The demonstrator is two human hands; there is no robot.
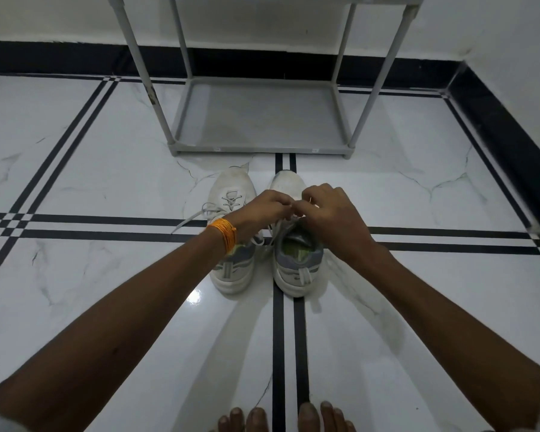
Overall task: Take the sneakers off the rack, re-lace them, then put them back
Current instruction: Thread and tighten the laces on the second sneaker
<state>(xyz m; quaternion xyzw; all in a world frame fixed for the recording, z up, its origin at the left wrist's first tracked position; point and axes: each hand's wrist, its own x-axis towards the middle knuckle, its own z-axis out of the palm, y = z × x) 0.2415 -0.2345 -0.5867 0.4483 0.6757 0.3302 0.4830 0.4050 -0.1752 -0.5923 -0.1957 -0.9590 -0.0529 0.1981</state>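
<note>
Two white-and-grey mesh sneakers stand side by side on the glossy white marble-look floor (91,182), toes aimed at the grey metal-and-plastic shoe rack (262,120) just beyond them — off the shelf, heels toward the person, an arrangement that leaves each tongue and its eyelets open to a reach from above. The left sneaker (231,269) is laced only at its lowest eyelets, and one flat white lace end (189,218) trails loose across the dark tile stripe, which suggests it waits its turn. Work is on the right sneaker (296,260), its collar gaping so the greenish insole shows.

Both hands meet over that shoe's tongue. The left hand (262,210), an orange thread band (226,235) wound at its wrist, has its fingertips drawn together in a pinch, apparently on the right shoe's lace; the right hand (328,213) curls in from the other side, its fingers bunched tight against the left's. Which strand each one grips cannot be told — the knuckles hide the lace there. A short run of white lace shows under the hands, slanting down toward the collar.

Bare toes (281,419) at the lower edge place the person close behind the pair. By the look of it, the lacing is midway, and the rack's bottom shelf lies bare for the return.
</note>
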